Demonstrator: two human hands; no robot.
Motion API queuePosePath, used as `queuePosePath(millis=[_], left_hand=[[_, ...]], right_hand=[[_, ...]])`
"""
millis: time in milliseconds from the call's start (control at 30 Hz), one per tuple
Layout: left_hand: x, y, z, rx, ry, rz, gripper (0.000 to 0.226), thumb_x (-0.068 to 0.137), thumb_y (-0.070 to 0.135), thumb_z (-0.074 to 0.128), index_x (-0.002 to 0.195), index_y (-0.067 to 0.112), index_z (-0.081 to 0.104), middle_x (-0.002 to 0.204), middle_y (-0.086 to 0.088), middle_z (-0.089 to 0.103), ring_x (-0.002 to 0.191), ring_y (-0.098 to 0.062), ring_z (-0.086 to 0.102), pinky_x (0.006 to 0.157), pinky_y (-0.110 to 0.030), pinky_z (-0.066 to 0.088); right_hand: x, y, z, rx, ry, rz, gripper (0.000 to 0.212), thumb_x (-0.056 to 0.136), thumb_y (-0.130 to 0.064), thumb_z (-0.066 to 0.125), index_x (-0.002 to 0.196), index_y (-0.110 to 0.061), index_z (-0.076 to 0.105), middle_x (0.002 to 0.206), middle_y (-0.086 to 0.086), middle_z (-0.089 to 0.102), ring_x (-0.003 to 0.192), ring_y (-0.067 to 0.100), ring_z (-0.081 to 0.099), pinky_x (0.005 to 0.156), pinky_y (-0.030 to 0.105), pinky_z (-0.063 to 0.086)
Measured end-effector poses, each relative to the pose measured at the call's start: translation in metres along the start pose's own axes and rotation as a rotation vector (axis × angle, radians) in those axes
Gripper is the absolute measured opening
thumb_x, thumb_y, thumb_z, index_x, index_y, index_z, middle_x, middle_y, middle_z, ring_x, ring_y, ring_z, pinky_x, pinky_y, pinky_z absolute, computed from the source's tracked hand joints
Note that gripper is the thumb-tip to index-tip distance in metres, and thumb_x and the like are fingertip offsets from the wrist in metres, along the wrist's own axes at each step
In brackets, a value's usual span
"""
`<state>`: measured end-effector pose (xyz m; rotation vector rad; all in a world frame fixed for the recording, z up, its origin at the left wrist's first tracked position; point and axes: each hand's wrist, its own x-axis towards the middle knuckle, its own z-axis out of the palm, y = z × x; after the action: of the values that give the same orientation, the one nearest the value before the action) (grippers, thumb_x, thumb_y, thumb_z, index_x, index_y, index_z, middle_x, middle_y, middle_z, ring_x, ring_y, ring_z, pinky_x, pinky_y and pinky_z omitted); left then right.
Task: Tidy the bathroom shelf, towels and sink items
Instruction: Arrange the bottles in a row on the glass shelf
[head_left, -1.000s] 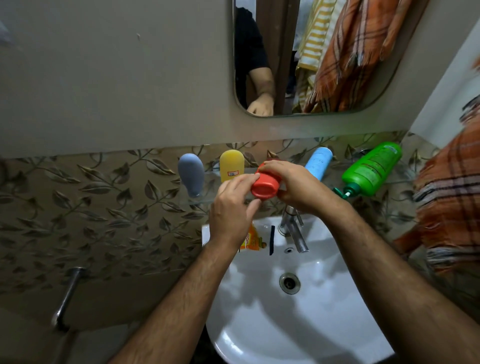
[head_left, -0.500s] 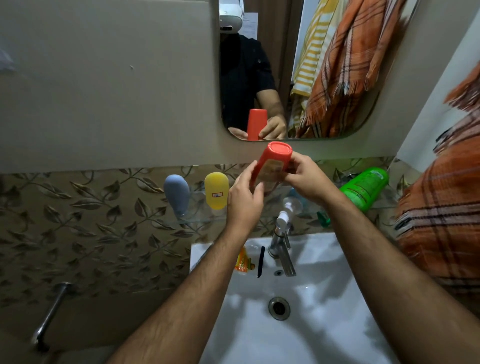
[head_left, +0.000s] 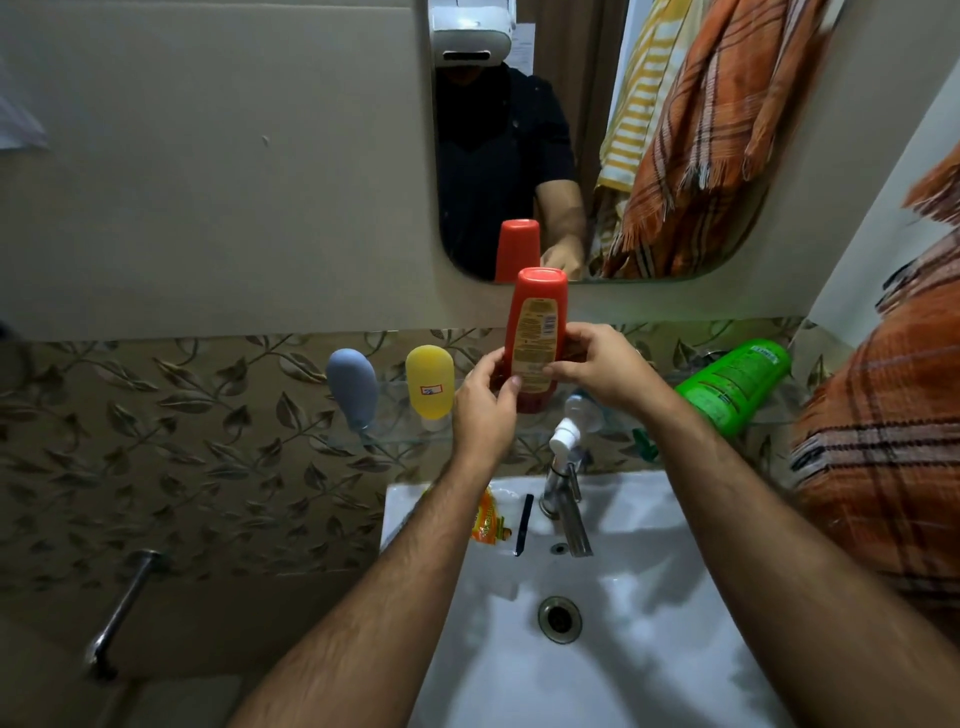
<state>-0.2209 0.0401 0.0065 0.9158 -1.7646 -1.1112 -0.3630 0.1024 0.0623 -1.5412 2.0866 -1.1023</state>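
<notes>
Shelf-tidying step is in hand: one red bottle (head_left: 537, 332) is held upright, cap down, above the glass shelf (head_left: 395, 434), between the left hand (head_left: 485, 402) and right hand (head_left: 605, 371), fingers of both clamped on its lower part. Next, it likely needs setting down beside the yellow bottle (head_left: 430, 382). Counted on the shelf: one grey bottle (head_left: 352, 385), one yellow, one green bottle (head_left: 735, 387) lying tilted. One sink (head_left: 644, 639) is below.

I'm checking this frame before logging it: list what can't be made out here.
- Head view: red bottle cap end, hidden behind left hand and right hand.
- Its label text: too small to read.
- Orange sachet on the sink: partly covered by the left forearm.
- Green bottle print: blurred.
</notes>
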Motion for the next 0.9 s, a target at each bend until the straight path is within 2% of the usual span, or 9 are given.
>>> queuePosePath(millis=[167, 400, 533, 633, 767, 900], left_hand=[[-0.011, -0.007, 0.0, -0.034, 0.024, -0.029, 0.04, 0.094, 0.019, 0.056, 0.133, 0.027, 0.054, 0.128, 0.003, 0.061, 0.117, -0.012, 0.058, 0.098, -0.042, 0.051], [-0.019, -0.005, -0.003, -0.071, 0.043, -0.05, 0.041, 0.096, 0.017, 0.055, 0.136, 0.028, 0.052, 0.132, 0.004, 0.059, 0.119, -0.011, 0.055, 0.099, -0.039, 0.05], [-0.022, -0.003, -0.005, -0.086, 0.054, -0.047, 0.042, 0.096, 0.013, 0.054, 0.137, 0.025, 0.052, 0.131, 0.005, 0.058, 0.112, -0.005, 0.053, 0.093, -0.026, 0.048], [-0.022, -0.004, -0.005, -0.103, 0.055, -0.052, 0.042, 0.096, 0.014, 0.055, 0.137, 0.025, 0.052, 0.13, 0.004, 0.058, 0.112, -0.006, 0.054, 0.094, -0.028, 0.049], [-0.024, -0.003, -0.006, -0.11, 0.061, -0.058, 0.042, 0.097, 0.014, 0.055, 0.137, 0.024, 0.051, 0.131, 0.005, 0.058, 0.111, -0.004, 0.052, 0.09, -0.023, 0.046], [-0.023, -0.004, -0.006, -0.098, 0.064, -0.05, 0.042, 0.097, 0.016, 0.055, 0.138, 0.024, 0.051, 0.133, 0.004, 0.058, 0.116, -0.006, 0.052, 0.095, -0.027, 0.047]], right_hand=[[-0.007, -0.003, 0.001, 0.024, -0.037, 0.004, 0.035, 0.081, -0.01, 0.076, 0.116, -0.015, 0.069, 0.107, -0.002, 0.074, 0.1, 0.011, 0.069, 0.096, 0.04, 0.053], [-0.012, -0.004, 0.007, 0.006, -0.023, -0.017, 0.038, 0.082, -0.009, 0.075, 0.118, -0.015, 0.068, 0.11, -0.001, 0.074, 0.103, 0.012, 0.068, 0.098, 0.043, 0.052], [-0.015, -0.007, 0.008, -0.001, -0.022, -0.008, 0.036, 0.082, -0.009, 0.074, 0.117, -0.018, 0.068, 0.108, -0.002, 0.074, 0.102, 0.012, 0.068, 0.098, 0.043, 0.052], [-0.016, -0.008, 0.01, -0.003, -0.026, 0.007, 0.037, 0.083, -0.01, 0.074, 0.118, -0.018, 0.067, 0.11, -0.003, 0.073, 0.104, 0.012, 0.067, 0.099, 0.044, 0.051], [-0.016, -0.01, 0.011, -0.014, -0.022, 0.014, 0.036, 0.084, -0.011, 0.073, 0.119, -0.018, 0.067, 0.111, -0.004, 0.073, 0.105, 0.012, 0.067, 0.099, 0.044, 0.051], [-0.017, -0.011, 0.01, -0.017, -0.023, 0.024, 0.036, 0.084, -0.011, 0.073, 0.119, -0.018, 0.066, 0.111, -0.003, 0.073, 0.105, 0.012, 0.066, 0.099, 0.044, 0.051]])
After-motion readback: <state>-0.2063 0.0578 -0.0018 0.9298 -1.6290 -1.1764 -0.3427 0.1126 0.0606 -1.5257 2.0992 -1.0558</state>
